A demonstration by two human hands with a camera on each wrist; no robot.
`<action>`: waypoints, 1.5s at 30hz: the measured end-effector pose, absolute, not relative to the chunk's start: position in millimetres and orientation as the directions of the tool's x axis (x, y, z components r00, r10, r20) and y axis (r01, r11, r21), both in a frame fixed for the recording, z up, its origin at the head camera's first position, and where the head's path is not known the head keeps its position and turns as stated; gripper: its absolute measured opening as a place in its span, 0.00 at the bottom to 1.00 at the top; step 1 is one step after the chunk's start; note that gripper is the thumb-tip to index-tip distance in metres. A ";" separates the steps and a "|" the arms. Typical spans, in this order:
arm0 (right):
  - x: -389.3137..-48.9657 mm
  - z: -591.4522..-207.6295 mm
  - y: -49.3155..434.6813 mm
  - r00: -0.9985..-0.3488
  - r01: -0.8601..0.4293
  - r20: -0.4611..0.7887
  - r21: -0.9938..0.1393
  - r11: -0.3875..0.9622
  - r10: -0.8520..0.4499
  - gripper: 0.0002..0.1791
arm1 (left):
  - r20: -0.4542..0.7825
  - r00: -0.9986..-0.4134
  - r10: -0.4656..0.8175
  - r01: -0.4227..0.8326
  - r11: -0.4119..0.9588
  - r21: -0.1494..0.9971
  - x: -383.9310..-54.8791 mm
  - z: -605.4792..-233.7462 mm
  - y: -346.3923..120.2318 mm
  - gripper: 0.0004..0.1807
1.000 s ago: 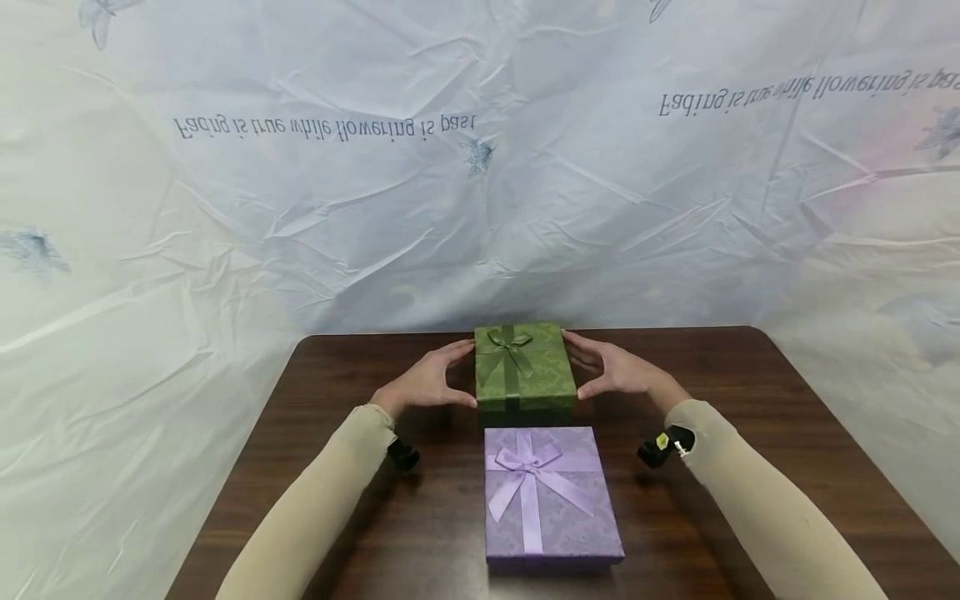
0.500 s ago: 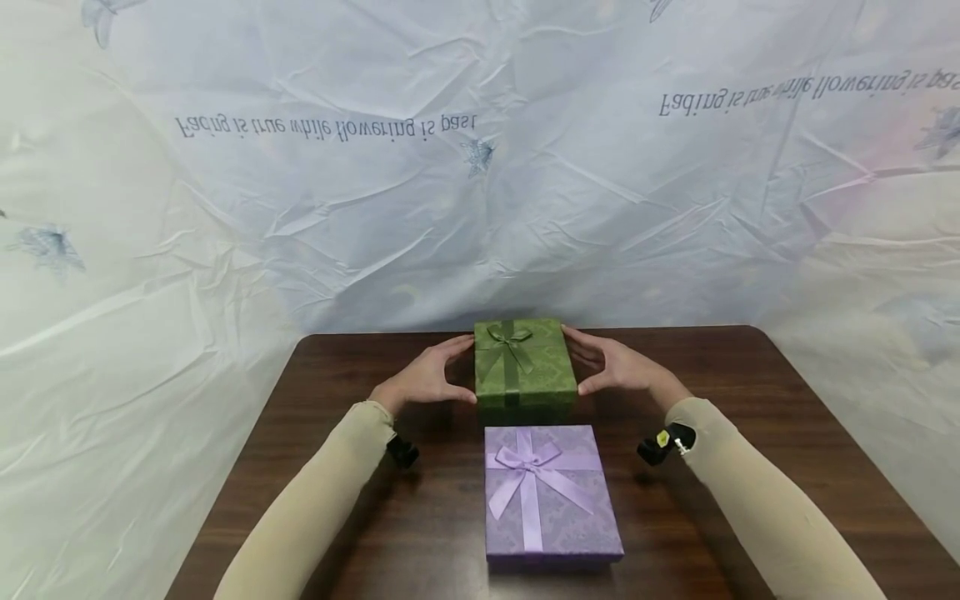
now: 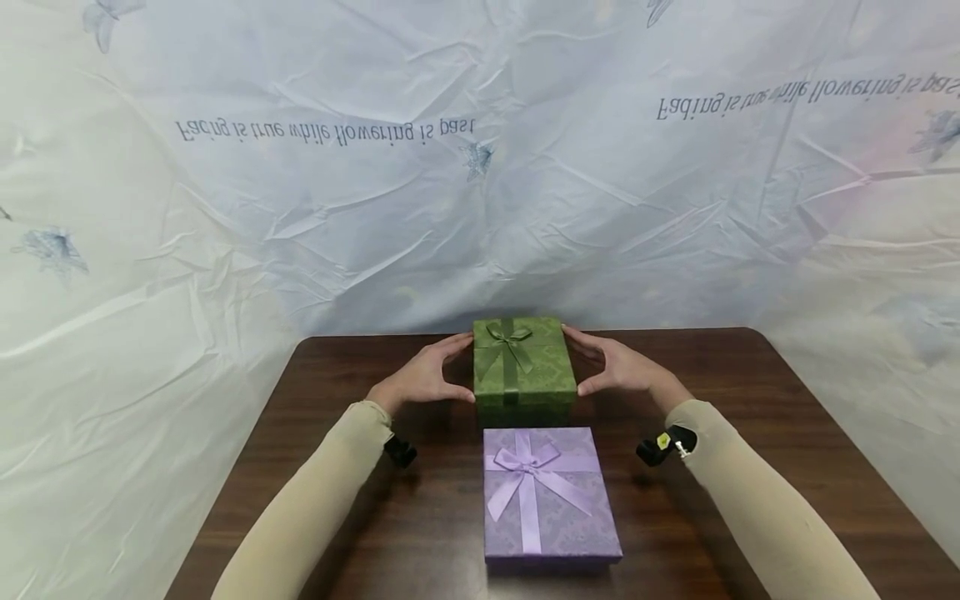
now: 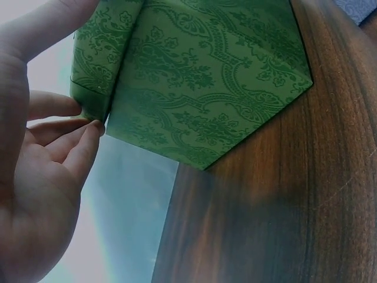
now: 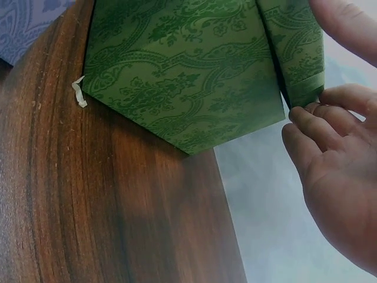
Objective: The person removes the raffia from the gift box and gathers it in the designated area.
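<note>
Lid [image 3: 551, 367] is held at both sides, in wide-spread grips, by left hand [image 3: 426, 377] and right hand [image 3: 624, 367]; contents of green box [image 4: 200, 94] and purple box [image 3: 566, 521] are hidden

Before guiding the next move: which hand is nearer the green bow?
Left. The left hand grips the left side of the green lid, near the green bow; the right hand grips the right side, farther off.
</note>
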State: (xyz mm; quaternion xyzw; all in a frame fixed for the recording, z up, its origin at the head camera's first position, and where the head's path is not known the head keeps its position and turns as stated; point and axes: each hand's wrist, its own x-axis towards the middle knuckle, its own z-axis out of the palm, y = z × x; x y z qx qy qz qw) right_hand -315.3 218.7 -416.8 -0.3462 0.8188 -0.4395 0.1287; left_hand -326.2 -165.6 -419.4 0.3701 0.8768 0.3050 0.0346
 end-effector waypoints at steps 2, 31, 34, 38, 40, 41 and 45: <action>-314.7 -415.7 218.4 -0.726 -0.456 0.096 -0.808 0.373 -0.681 0.58 | 0.171 -0.720 0.672 0.633 0.535 0.560 -326.3 -419.0 -166.2 0.57; -305.2 -397.9 210.8 -0.767 -0.509 0.199 -0.767 0.389 -0.610 0.58 | 0.250 -0.704 0.665 0.660 0.482 0.576 -321.4 -409.1 -171.8 0.58; -304.2 -397.0 210.3 -0.766 -0.512 0.210 -0.771 0.379 -0.608 0.58 | 0.256 -0.701 0.665 0.663 0.477 0.577 -320.5 -408.4 -171.7 0.58; -303.4 -396.9 210.8 -0.767 -0.515 0.221 -0.771 0.375 -0.602 0.57 | 0.264 -0.697 0.667 0.666 0.464 0.584 -318.7 -406.5 -171.5 0.59; -303.1 -396.9 210.8 -0.770 -0.513 0.223 -0.774 0.371 -0.598 0.57 | 0.270 -0.694 0.667 0.669 0.459 0.585 -317.9 -405.5 -171.7 0.59; -302.9 -396.8 210.8 -0.770 -0.512 0.225 -0.777 0.367 -0.597 0.57 | 0.272 -0.694 0.667 0.669 0.455 0.588 -317.4 -404.9 -171.6 0.59; -302.6 -396.7 211.0 -0.767 -0.504 0.235 -0.797 0.334 -0.598 0.56 | 0.293 -0.686 0.666 0.676 0.436 0.594 -315.8 -402.9 -171.2 0.59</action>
